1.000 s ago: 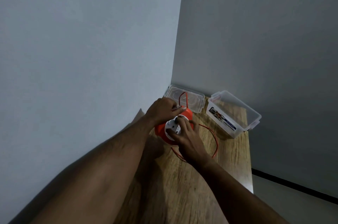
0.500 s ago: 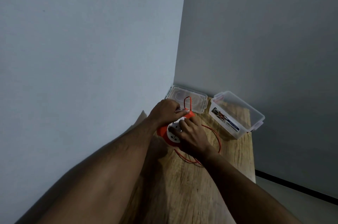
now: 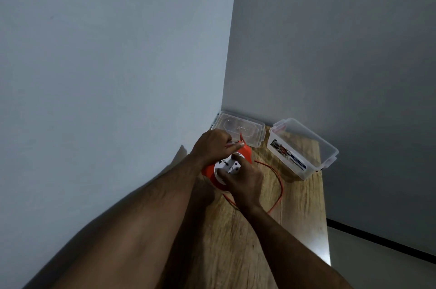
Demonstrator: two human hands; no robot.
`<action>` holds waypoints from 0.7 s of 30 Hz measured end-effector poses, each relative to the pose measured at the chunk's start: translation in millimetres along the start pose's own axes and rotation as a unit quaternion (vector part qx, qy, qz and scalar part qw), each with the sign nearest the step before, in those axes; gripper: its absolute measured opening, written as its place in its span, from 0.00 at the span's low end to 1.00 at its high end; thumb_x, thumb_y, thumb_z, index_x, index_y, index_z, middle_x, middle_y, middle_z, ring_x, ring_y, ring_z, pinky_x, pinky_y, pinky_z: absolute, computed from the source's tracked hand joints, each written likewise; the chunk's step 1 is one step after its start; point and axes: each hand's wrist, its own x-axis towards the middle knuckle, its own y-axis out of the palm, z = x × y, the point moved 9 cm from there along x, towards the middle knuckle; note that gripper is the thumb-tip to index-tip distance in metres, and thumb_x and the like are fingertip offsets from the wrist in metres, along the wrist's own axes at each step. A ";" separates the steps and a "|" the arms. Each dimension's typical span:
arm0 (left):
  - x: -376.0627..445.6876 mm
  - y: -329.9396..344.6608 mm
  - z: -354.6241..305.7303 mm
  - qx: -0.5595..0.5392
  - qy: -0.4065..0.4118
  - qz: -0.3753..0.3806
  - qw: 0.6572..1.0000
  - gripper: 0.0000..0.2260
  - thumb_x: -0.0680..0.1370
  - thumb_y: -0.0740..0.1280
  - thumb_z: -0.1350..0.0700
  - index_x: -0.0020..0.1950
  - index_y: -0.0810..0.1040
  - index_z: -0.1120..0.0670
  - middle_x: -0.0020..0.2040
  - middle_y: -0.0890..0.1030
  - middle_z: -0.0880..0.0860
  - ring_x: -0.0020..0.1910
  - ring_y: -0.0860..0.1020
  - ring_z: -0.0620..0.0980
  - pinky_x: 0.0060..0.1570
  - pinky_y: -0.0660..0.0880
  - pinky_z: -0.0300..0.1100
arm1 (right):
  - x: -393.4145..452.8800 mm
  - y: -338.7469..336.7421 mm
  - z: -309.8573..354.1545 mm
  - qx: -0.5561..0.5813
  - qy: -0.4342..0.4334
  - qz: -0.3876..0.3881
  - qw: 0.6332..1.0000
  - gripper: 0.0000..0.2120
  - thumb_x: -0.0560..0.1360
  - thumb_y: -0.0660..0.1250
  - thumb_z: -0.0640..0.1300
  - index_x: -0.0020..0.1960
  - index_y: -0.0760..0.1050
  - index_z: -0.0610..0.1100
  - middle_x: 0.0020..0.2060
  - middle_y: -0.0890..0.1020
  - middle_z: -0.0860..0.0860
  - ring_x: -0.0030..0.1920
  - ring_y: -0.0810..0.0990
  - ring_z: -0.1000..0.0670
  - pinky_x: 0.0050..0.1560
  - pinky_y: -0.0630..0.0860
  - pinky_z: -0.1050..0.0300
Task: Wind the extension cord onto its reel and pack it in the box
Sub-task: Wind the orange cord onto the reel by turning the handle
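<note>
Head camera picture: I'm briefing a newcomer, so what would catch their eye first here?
The orange reel at the middle of the wooden table, gripped by both hands: left hand on top, right hand on its white socket face. Loose orange cord loops to its right. The open clear box and its lid sit by the wall corner.

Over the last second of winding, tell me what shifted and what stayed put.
The right hand turned round the reel's white socket face, its fingers now lower on it. The loose orange cord on the table changed shape, and its upright loop beside the left hand shrank. The left hand kept its grip on the reel's top; the clear box and its lid did not move.
</note>
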 end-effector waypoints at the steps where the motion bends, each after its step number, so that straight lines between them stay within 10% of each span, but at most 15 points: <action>1: -0.1 -0.4 0.5 -0.005 -0.004 -0.007 1.000 0.26 0.78 0.64 0.35 0.34 0.77 0.55 0.31 0.78 0.49 0.30 0.75 0.43 0.35 0.71 0.39 | -1.2 -1.5 -4.6 0.033 0.035 -0.019 0.999 0.28 0.67 0.79 0.58 0.64 0.80 0.51 0.53 0.84 0.58 0.49 0.83 0.59 0.49 0.81 0.65; 6: 0.0 -4.9 -8.2 -0.010 0.001 -0.021 1.000 0.23 0.79 0.66 0.37 0.32 0.73 0.52 0.28 0.72 0.46 0.28 0.72 0.41 0.32 0.64 0.35 | -8.5 0.2 -26.6 0.151 0.247 -0.112 0.950 0.27 0.65 0.82 0.53 0.60 0.79 0.46 0.55 0.83 0.52 0.53 0.83 0.52 0.44 0.80 0.62; 12: -0.1 0.1 -16.2 0.009 0.021 -0.017 1.000 0.22 0.78 0.65 0.36 0.34 0.73 0.51 0.32 0.74 0.47 0.30 0.72 0.41 0.36 0.66 0.36 | -34.3 38.2 -42.9 0.423 0.529 -0.102 0.728 0.29 0.69 0.80 0.52 0.60 0.68 0.41 0.57 0.78 0.45 0.57 0.80 0.42 0.52 0.81 0.43; 16: -0.9 -1.5 -16.1 0.008 0.028 -0.023 0.999 0.21 0.79 0.66 0.37 0.34 0.74 0.51 0.32 0.75 0.48 0.29 0.70 0.39 0.34 0.64 0.34 | -19.7 64.6 -23.8 0.594 0.478 0.027 0.646 0.30 0.81 0.66 0.50 0.77 0.64 0.38 0.75 0.69 0.37 0.74 0.70 0.36 0.63 0.76 0.44; 19: -0.7 -2.4 -10.8 -0.014 0.017 -0.021 1.000 0.22 0.79 0.66 0.38 0.34 0.75 0.53 0.31 0.76 0.48 0.29 0.72 0.40 0.34 0.65 0.33 | -27.9 41.8 -25.8 0.510 0.498 -0.031 0.700 0.25 0.77 0.73 0.49 0.68 0.70 0.40 0.62 0.79 0.40 0.63 0.80 0.38 0.59 0.80 0.42; 21: -1.7 -4.7 -5.3 -0.031 0.003 -0.023 0.999 0.23 0.79 0.66 0.38 0.33 0.75 0.53 0.30 0.75 0.48 0.29 0.73 0.41 0.35 0.66 0.35 | -19.2 2.0 -27.5 0.342 0.399 -0.113 0.843 0.16 0.74 0.77 0.48 0.53 0.73 0.43 0.44 0.81 0.50 0.46 0.84 0.47 0.44 0.81 0.54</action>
